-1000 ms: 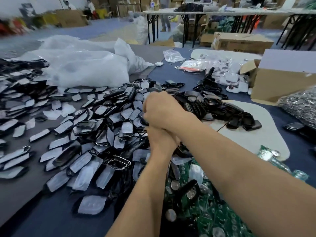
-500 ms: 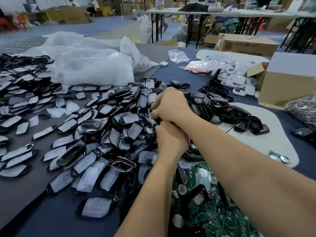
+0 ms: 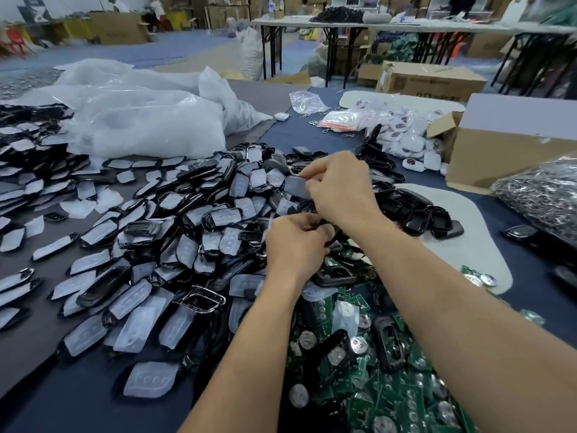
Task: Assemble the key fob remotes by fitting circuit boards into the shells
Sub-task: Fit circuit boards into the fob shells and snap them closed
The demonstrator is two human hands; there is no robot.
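A big heap of black key fob shells with pale film covers spreads over the table's middle and left. Green circuit boards with coin cells are piled near me on the right. My right hand pinches a film-covered shell at the top of the heap. Just below it, my left hand is closed around a dark shell part with a bit of green board showing at its fingertips. The two hands are slightly apart.
White plastic bags lie at the back left. A cardboard box stands at the right, with a bag of metal rings beside it and white fobs behind. Empty black shells rest on a white pad.
My hands were pressed together, one over the other; now they have come apart, and the right hand has lifted to a film-covered shell. The camera view has shifted slightly.
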